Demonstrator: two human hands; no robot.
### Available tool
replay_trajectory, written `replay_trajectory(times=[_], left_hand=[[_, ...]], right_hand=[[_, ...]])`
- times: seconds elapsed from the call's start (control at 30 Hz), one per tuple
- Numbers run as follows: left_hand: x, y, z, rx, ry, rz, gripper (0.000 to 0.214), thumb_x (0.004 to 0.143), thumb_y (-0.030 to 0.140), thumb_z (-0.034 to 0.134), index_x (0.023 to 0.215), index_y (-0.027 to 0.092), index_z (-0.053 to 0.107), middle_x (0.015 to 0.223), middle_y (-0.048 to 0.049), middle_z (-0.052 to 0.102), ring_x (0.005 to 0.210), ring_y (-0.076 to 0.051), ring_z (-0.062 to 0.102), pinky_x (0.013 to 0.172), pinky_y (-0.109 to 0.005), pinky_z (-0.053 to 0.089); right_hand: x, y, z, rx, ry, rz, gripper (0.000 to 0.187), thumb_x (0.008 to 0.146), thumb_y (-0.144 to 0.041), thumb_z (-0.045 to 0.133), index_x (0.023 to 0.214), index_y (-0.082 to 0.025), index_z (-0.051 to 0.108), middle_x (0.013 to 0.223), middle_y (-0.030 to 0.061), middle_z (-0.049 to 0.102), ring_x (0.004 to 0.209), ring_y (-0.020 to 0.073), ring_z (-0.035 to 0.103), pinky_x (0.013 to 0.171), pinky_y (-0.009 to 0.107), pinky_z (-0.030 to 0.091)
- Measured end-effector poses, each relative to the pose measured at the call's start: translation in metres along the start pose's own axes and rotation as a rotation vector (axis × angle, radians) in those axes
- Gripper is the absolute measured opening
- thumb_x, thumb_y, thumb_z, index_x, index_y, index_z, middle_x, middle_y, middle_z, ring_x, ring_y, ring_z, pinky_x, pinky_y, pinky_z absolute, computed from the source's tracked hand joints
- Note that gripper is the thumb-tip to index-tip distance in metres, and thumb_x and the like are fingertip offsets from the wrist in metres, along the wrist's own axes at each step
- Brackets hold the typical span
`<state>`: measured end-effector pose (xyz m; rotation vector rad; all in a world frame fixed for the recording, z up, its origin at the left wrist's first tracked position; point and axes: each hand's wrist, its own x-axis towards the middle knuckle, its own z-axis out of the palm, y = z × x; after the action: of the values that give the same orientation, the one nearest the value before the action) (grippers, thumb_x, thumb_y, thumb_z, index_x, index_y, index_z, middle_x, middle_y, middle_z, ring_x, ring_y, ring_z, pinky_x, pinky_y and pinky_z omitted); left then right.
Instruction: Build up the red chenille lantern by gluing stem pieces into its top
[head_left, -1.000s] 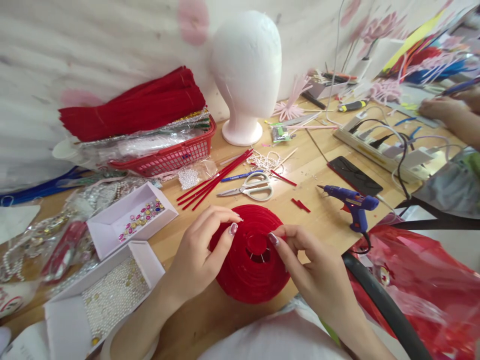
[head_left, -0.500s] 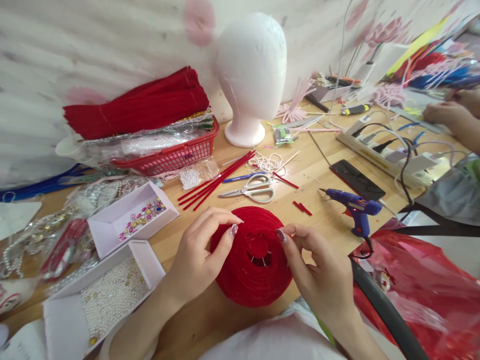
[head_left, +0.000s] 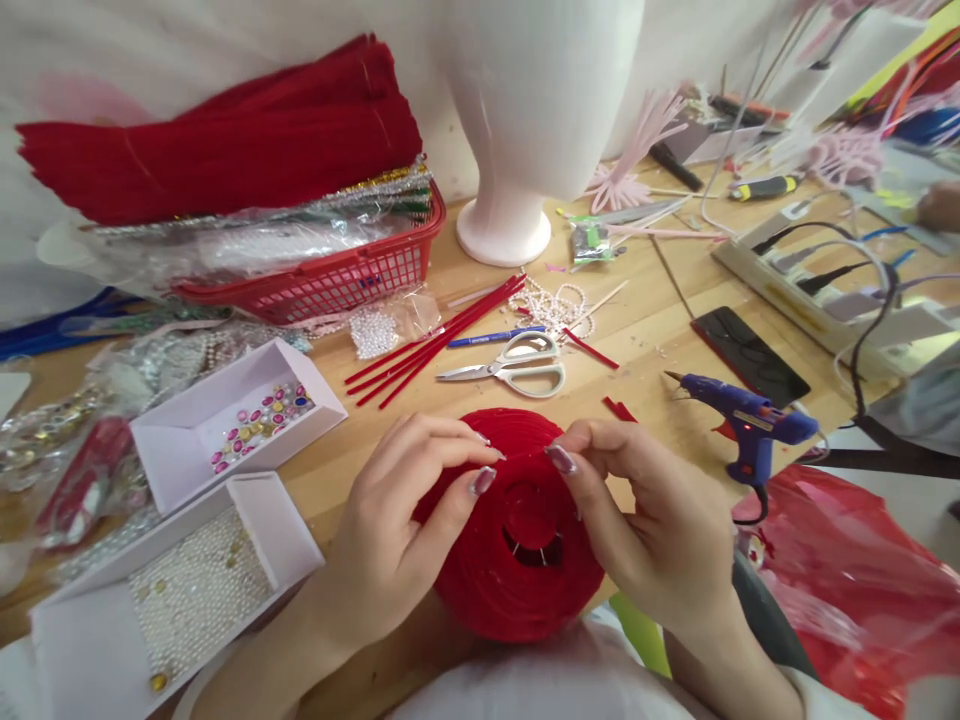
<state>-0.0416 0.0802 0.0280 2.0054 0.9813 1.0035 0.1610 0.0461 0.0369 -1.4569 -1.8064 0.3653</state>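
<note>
A round red flocked lantern [head_left: 517, 570] rests at the table's near edge, its top opening facing up. My left hand [head_left: 409, 520] cups its left side, fingers curled over the top rim. My right hand [head_left: 645, 530] holds the right side, thumb and forefinger pinched at the rim near the opening. Whether anything small sits in that pinch is too fine to see.
White scissors [head_left: 517, 368], a blue pen and red sticks [head_left: 431, 345] lie just behind the lantern. A blue glue gun [head_left: 742, 420] stands at right. Two white boxes hold pearls [head_left: 195, 590] and gems [head_left: 255, 420]. A red basket [head_left: 330, 285] and a foam head [head_left: 536, 110] stand behind.
The camera has come closer and tipped down. The lantern has tilted a little toward me, and both hands have closed in over its top rim.
</note>
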Motion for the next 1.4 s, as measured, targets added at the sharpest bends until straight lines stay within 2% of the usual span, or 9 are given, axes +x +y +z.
replay_trajectory(times=[0.13, 0.3, 0.6, 0.77, 0.87, 1.1, 1.2, 1.3, 1.4], left_hand=[[0.002, 0.004, 0.001, 0.018, 0.02, -0.017, 0.013, 0.099, 0.013, 0.056, 0.101, 0.02, 0.067, 0.103, -0.0018, 0.067, 0.102, -0.01, 0.063, 0.097, -0.021, 0.048], [0.001, 0.003, 0.003, 0.007, -0.009, -0.125, 0.015, 0.099, 0.018, 0.057, 0.101, 0.025, 0.07, 0.103, 0.0004, 0.068, 0.097, -0.011, 0.065, 0.09, -0.022, 0.052], [-0.001, -0.007, 0.008, -0.02, -0.031, -0.194, 0.021, 0.097, 0.013, 0.055, 0.105, 0.028, 0.068, 0.105, 0.0004, 0.067, 0.098, -0.013, 0.065, 0.088, -0.025, 0.053], [-0.003, -0.006, 0.008, -0.035, -0.013, -0.223, 0.021, 0.098, 0.014, 0.054, 0.107, 0.028, 0.066, 0.104, 0.0, 0.067, 0.099, -0.015, 0.064, 0.087, -0.027, 0.053], [-0.004, -0.006, 0.006, -0.04, -0.022, -0.214, 0.02, 0.099, 0.017, 0.054, 0.11, 0.029, 0.066, 0.106, -0.0004, 0.067, 0.102, -0.016, 0.064, 0.089, -0.028, 0.052], [0.001, 0.003, 0.002, 0.025, -0.032, -0.037, 0.013, 0.098, 0.022, 0.059, 0.107, 0.027, 0.066, 0.104, -0.0014, 0.067, 0.106, -0.02, 0.06, 0.101, -0.037, 0.046], [0.0, 0.01, 0.001, 0.063, 0.032, 0.011, 0.011, 0.097, 0.016, 0.059, 0.098, 0.026, 0.064, 0.097, -0.0005, 0.069, 0.103, -0.019, 0.061, 0.098, -0.038, 0.046], [-0.005, 0.008, 0.005, 0.083, 0.13, -0.013, 0.014, 0.098, 0.014, 0.055, 0.092, 0.025, 0.062, 0.094, -0.0006, 0.07, 0.098, -0.018, 0.063, 0.094, -0.037, 0.047], [-0.012, -0.006, 0.017, -0.085, 0.322, -0.193, 0.019, 0.102, 0.028, 0.049, 0.092, 0.024, 0.064, 0.096, -0.003, 0.071, 0.095, -0.018, 0.066, 0.088, -0.033, 0.052]], right_hand=[[0.005, 0.004, 0.003, 0.015, -0.074, -0.002, 0.007, 0.097, -0.018, 0.054, 0.094, -0.023, 0.056, 0.075, -0.0053, 0.066, 0.064, 0.0071, 0.063, 0.054, 0.017, 0.043], [0.001, 0.009, 0.001, -0.015, -0.093, 0.063, 0.01, 0.096, -0.015, 0.055, 0.095, -0.025, 0.056, 0.072, -0.0058, 0.066, 0.054, 0.008, 0.059, 0.052, 0.02, 0.044], [0.012, 0.017, -0.012, -0.071, -0.217, -0.086, 0.019, 0.093, -0.007, 0.05, 0.089, -0.025, 0.054, 0.064, -0.0029, 0.058, 0.052, 0.0121, 0.053, 0.052, 0.025, 0.045], [0.004, 0.026, -0.008, -0.083, -0.135, 0.011, 0.013, 0.095, -0.013, 0.055, 0.096, -0.025, 0.058, 0.069, -0.0026, 0.057, 0.059, 0.0131, 0.054, 0.057, 0.027, 0.044], [0.0, 0.022, -0.005, -0.053, -0.031, 0.078, 0.015, 0.092, -0.01, 0.059, 0.095, -0.025, 0.06, 0.071, -0.0029, 0.058, 0.059, 0.0122, 0.054, 0.058, 0.028, 0.045], [0.008, 0.001, -0.007, -0.08, -0.067, -0.041, 0.013, 0.094, -0.013, 0.055, 0.093, -0.025, 0.057, 0.072, -0.0035, 0.066, 0.058, 0.0124, 0.061, 0.057, 0.026, 0.048], [0.008, -0.005, -0.009, -0.078, -0.028, -0.084, 0.011, 0.094, -0.014, 0.055, 0.093, -0.025, 0.059, 0.073, -0.0023, 0.069, 0.058, 0.0131, 0.062, 0.055, 0.026, 0.047], [-0.003, -0.005, -0.014, -0.005, 0.023, -0.08, 0.011, 0.094, -0.016, 0.057, 0.093, -0.024, 0.063, 0.074, -0.0014, 0.069, 0.061, 0.0138, 0.063, 0.054, 0.027, 0.047], [-0.026, 0.007, -0.025, 0.019, 0.28, 0.001, 0.021, 0.094, -0.018, 0.061, 0.074, -0.024, 0.062, 0.065, -0.0006, 0.061, 0.064, 0.0173, 0.059, 0.063, 0.033, 0.046]])
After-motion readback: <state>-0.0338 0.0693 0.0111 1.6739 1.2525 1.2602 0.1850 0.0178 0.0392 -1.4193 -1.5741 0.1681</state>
